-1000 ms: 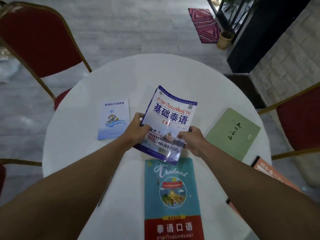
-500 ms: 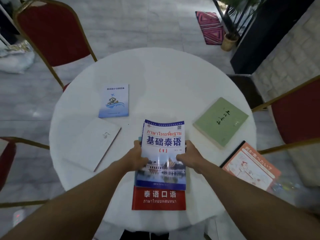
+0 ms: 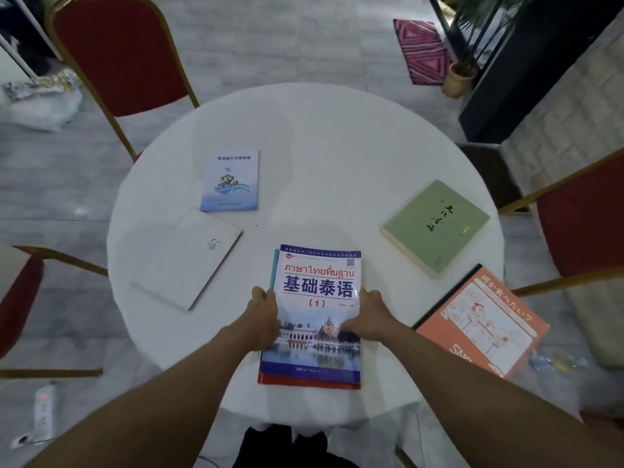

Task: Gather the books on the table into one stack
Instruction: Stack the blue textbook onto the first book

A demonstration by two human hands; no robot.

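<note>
White-and-blue Thai textbook now lies squared on red-edged book at near edge; L hand & R hand hold its sides. Stack: 2 books, 4 left.

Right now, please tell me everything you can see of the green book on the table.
The green book is a plain pale-green paperback with dark brush-style characters on the cover and a cream page edge showing along its near side. It looks fairly thick. It lies flat and closed, turned at an angle, on the right part of the white table. It rests only on the table; the orange book lies just nearer, apart from it. Neither hand touches it.
</note>
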